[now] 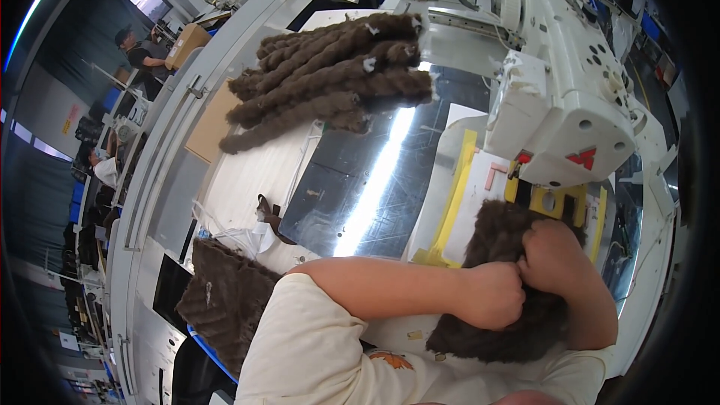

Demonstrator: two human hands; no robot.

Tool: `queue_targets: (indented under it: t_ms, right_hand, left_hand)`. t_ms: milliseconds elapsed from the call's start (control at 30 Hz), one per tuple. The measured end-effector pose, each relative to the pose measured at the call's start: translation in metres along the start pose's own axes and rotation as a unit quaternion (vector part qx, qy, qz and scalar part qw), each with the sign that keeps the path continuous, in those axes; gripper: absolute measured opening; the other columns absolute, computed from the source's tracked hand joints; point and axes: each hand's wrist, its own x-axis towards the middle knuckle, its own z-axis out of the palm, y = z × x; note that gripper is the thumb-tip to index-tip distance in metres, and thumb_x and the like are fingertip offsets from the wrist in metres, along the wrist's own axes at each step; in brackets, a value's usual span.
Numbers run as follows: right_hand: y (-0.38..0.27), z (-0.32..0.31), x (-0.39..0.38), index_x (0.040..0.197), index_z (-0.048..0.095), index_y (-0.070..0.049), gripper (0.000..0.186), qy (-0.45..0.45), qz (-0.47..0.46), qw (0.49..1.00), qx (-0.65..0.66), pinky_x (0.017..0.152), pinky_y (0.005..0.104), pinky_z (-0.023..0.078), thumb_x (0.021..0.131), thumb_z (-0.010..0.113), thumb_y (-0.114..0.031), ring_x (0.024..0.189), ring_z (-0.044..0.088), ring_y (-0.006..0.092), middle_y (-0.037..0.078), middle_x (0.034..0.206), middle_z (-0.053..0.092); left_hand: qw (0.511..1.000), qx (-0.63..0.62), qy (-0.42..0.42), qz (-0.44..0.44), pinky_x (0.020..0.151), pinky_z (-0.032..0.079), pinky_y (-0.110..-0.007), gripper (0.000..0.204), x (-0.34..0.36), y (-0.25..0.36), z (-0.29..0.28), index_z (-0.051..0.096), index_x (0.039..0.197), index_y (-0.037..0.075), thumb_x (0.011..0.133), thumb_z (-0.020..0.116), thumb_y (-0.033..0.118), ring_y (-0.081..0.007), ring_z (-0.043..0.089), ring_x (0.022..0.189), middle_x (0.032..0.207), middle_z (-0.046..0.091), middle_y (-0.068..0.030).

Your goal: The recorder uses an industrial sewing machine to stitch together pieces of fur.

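A dark brown piece of fur fabric lies in front of the white sewing machine, its upper end at the yellow-edged work plate. My left hand is closed in a fist on the middle of the fur, with its forearm crossing from the left. Touching it, my right hand is closed too, higher up and to the right, near the yellow clamp under the machine head. Both hands seem to pinch the fur where they meet; the fingertips are hidden.
Several rolled brown fur strips are heaped at the far left of the table. A shiny dark metal plate lies between them and the machine. More folded brown fur rests at the near left. People work at the far left.
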Motion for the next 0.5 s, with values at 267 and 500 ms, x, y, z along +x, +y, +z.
queue_targets:
  t_ms: [267, 500]
  right_hand:
    - [-0.0001, -0.0009, -0.0008, 0.075, 0.070, -0.002, 0.021, 0.009, 0.002, 1.000, 0.001, 0.080, 0.0454, 0.053, 0.070, 0.071, -0.023, 0.082, 0.066, 0.0365, 0.017, 0.080, 0.065]
    - [-0.0014, -0.0034, 0.0012, 0.074, 0.069, -0.001, 0.023, 0.005, 0.001, 1.000, 0.017, 0.078, 0.0484, 0.053, 0.070, 0.072, -0.024, 0.083, 0.065, 0.0388, 0.019, 0.079, 0.064]
  left_hand:
    - [1.000, -0.014, -0.003, -0.009, 0.068, 0.050, -0.043, 0.027, 0.0009, -0.0011, -0.0014, 0.068, 0.066, 0.009, 0.074, 0.067, 0.034, -0.0292, 0.065, 0.064, 0.068, 0.066, -0.0080]
    - [1.000, -0.007, -0.022, -0.004, 0.067, 0.050, -0.043, 0.025, -0.0005, -0.0022, -0.0005, 0.068, 0.066, 0.009, 0.073, 0.067, 0.033, -0.0295, 0.065, 0.064, 0.068, 0.066, -0.0072]
